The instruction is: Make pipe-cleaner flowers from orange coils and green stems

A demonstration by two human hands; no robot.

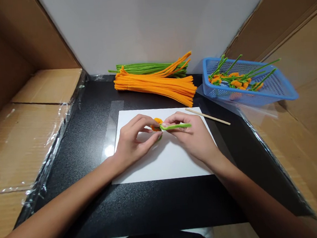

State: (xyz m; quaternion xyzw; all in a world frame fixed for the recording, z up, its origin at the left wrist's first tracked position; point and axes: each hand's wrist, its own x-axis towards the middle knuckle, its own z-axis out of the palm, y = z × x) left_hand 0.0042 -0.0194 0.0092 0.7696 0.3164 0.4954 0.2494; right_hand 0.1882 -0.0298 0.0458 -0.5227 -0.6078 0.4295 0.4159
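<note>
Between your two hands, above the white sheet, is an orange fuzzy-wire flower [156, 121] with a green fuzzy-wire stem [180, 126]. The orange bloom is at your left fingertips, and the stem runs out to the right, across the fingers of your other hand. A short bit of green also shows below the bloom, beside your left thumb.

Your left hand [133, 137] has its thumb and fingers closed on the flower near its base; the exact contact is partly hidden. Your right hand [195, 136] pinches the stem close to the bloom, so your fingertips nearly meet.

Under your hands, the white sheet [163, 165] lies on the black tabletop [144, 206], with a strip of clear tape [115, 113] along its left side. A thin wooden stick [208, 116] lies aslant at the sheet's far right corner, one end over the sheet and the other on the black surface.

Beyond the sheet, you have a bundle of orange fuzzy wires [155, 85] in front of a bundle of green ones [148, 66]. To their right, a blue perforated plastic basket [284, 90] holds several orange flowers [236, 83], some green stems jutting past its rim.
</note>
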